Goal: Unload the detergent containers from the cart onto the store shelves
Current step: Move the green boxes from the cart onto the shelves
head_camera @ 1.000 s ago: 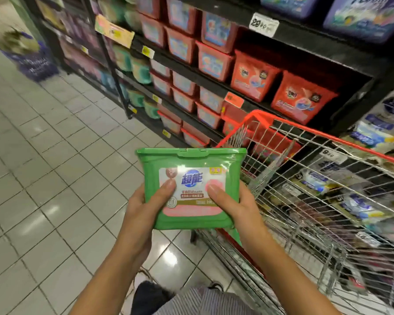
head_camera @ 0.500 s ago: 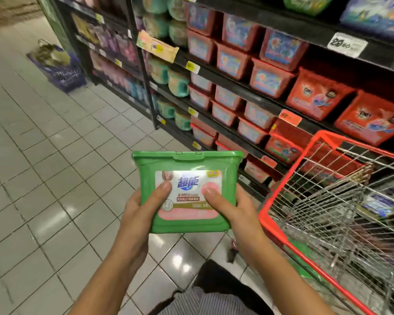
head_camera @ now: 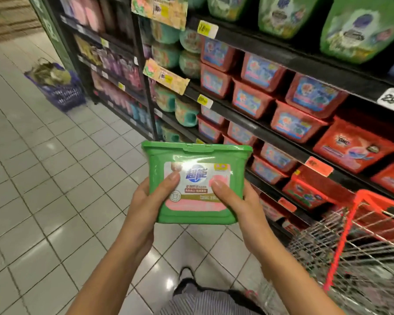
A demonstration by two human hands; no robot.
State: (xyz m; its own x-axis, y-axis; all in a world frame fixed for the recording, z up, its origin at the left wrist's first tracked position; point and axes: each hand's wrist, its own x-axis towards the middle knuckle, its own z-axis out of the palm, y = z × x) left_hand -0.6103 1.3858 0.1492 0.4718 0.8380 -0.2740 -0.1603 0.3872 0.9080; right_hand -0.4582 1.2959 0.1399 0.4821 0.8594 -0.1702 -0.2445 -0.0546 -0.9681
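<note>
Now, your left hand (head_camera: pixel 146 201) and right hand (head_camera: pixel 239 201) grasp the green detergent container (head_camera: pixel 197 164), thumbs on its label, cart (head_camera: pixel 359 246) at your right.

Centre frame: one green detergent container (head_camera: pixel 197 178), gripped by two hands, left hand (head_camera: pixel 143 205) and right hand (head_camera: pixel 241 208). Lower right: one red-framed wire cart (head_camera: pixel 341 237). Upper left: one blue basket (head_camera: pixel 62 92). Top right: three large green tubs (head_camera: pixel 355 28). On shelf edges at right: two orange tags (head_camera: pixel 319 166), one white price tag (head_camera: pixel 392 100).
</note>
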